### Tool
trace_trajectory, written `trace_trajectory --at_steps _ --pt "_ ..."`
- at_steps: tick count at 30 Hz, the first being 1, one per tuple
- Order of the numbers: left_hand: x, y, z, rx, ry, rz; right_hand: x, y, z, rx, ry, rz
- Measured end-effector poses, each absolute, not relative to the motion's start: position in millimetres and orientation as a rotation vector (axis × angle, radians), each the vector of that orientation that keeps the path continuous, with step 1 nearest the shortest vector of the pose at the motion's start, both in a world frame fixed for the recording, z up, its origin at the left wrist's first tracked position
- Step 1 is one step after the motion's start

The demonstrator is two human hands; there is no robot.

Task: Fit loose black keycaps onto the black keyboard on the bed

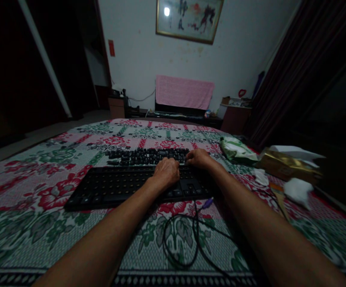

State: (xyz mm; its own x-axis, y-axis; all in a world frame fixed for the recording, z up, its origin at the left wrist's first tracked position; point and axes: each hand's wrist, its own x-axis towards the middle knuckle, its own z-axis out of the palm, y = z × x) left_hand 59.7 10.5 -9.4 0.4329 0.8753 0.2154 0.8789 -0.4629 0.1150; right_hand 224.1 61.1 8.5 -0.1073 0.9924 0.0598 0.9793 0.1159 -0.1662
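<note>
A black keyboard [115, 185] lies on the patterned tablecloth, most of its key positions bare of caps. A few keys stay along its front edge. Behind it, loose black keycaps [143, 155] are laid out in rows. My left hand [168, 171] rests over the right half of the keyboard with its fingers curled down; what is under the fingertips is hidden. At the right end of the keycap rows, my right hand [199, 158] has its fingertips pinched together. Anything between them is too small and dark to make out.
A looped black cable [180, 265] with a purple plug [208, 203] lies in front. To the right are a green tissue pack [238, 150], a gold box [286, 165], a brush [277, 191] and crumpled white tissue [298, 191]. A pink cloth [184, 91] hangs beyond the table.
</note>
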Motion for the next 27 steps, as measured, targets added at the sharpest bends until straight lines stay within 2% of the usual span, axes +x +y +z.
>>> trace_trajectory --at_steps 20,24,27 --pt "58.0 12.7 -13.0 -2.644 -1.578 -0.398 220.7 57.2 9.5 -2.039 -2.148 0.037" --pt "57.4 12.1 -11.3 -2.65 -1.581 -0.39 228.6 47.5 11.4 -1.858 -1.962 -0.036" --pt "57.0 9.8 -7.4 -2.67 -1.593 -0.347 234.9 35.2 13.7 -1.655 -1.757 0.104"
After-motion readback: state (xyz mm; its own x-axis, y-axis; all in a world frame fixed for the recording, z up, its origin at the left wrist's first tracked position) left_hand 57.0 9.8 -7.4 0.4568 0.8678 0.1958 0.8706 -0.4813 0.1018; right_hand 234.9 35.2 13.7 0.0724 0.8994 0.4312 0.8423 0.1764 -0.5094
